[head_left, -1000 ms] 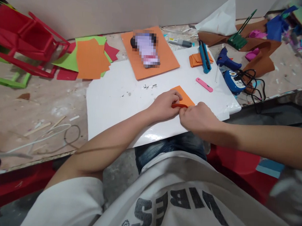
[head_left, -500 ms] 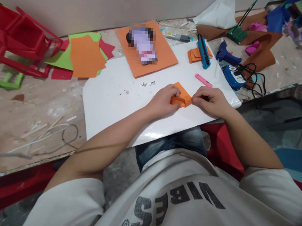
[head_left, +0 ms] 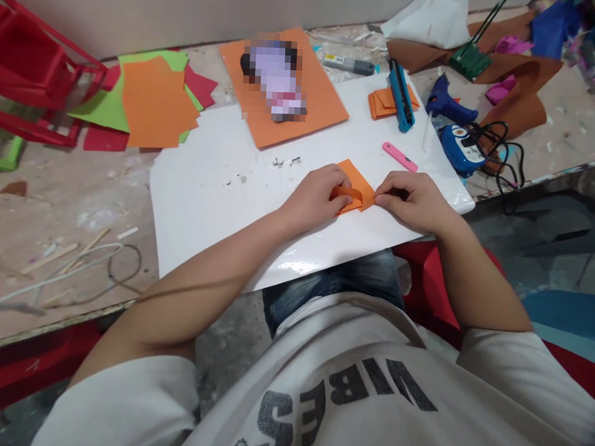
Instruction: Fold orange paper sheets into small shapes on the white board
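A small piece of orange paper [head_left: 357, 178], partly folded with a curled flap, lies on the white board [head_left: 204, 199] between my hands. My left hand [head_left: 321, 192] is closed on its left side, the thumb by the curled flap and the fingers over the upper part. At the paper's right corner, my right hand [head_left: 407, 198] pinches the tip between thumb and forefinger. The fingers cover parts of the paper's edges. Just beyond my right hand lies a pink cutter [head_left: 399, 156].
A blue utility knife [head_left: 400, 96] rests on folded orange pieces [head_left: 380, 104]. Right of it are a blue glue gun [head_left: 448, 101] and a blue corded device [head_left: 461, 151]. A large orange sheet [head_left: 327, 109] bears a blurred item. Coloured sheets [head_left: 155, 105] and a red miniature chair [head_left: 31, 60] stand left.
The curled flap on the orange paper has shifted slightly, and my left thumb now lies a little higher against it. Both hands keep their hold; the view has moved slightly.
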Motion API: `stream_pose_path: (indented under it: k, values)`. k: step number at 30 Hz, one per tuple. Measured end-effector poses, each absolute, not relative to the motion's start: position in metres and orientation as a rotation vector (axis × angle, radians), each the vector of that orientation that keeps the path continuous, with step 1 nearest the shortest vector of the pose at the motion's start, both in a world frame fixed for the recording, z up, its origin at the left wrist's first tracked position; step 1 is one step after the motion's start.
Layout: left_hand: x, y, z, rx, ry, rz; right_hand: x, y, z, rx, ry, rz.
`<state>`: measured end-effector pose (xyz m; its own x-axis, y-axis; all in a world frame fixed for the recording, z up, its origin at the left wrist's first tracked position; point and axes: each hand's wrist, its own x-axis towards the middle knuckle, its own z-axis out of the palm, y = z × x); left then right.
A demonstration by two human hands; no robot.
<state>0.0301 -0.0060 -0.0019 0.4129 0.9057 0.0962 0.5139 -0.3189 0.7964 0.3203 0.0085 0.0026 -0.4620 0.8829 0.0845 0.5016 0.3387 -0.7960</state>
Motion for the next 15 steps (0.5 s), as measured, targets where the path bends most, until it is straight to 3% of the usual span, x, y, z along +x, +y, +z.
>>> stream_pose_path:
  k: [9,15]
  values:
    - [0.032,-0.008,-0.006,2.098,1.243,0.683,0.318,0.008,0.006,-1.235,-2.099,0.985]
    - [0.030,-0.011,-0.022,2.274,1.170,0.875,0.318,0.007,0.006,-1.247,-2.094,0.987]
